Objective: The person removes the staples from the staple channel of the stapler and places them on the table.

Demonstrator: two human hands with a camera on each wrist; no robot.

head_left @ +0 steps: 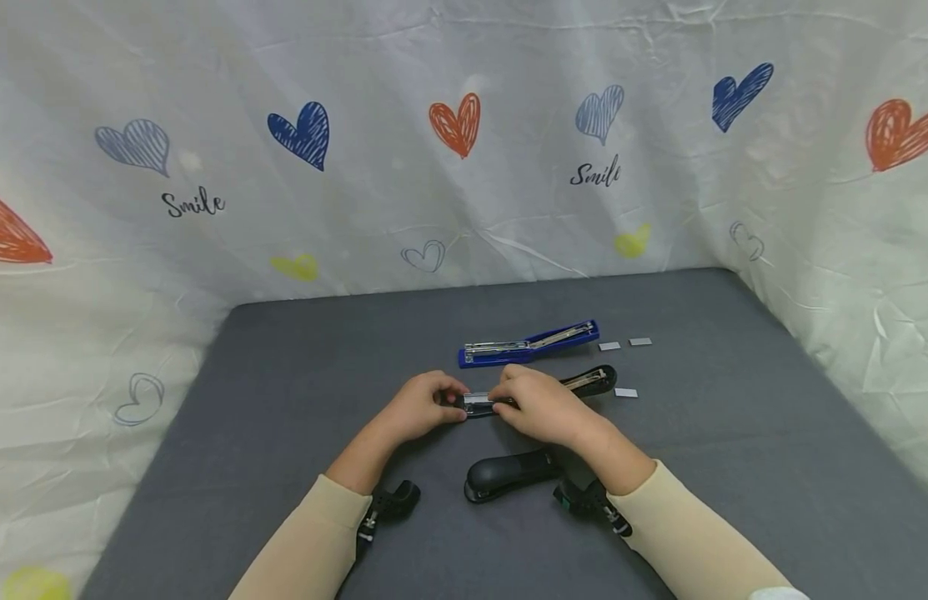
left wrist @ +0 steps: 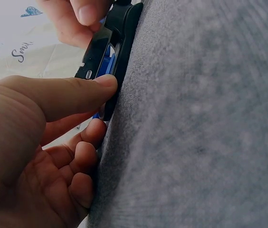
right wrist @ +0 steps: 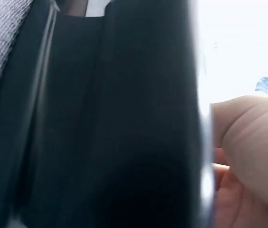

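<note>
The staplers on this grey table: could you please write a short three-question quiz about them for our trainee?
1. True or false: the blue stapler lies opened out flat.
2. Which stapler do the left hand and right hand hold? A) blue stapler B) open black stapler C) closed black stapler
3. How many loose staple strips lie on the table?

Key: 1 true; 2 B; 3 three.
</note>
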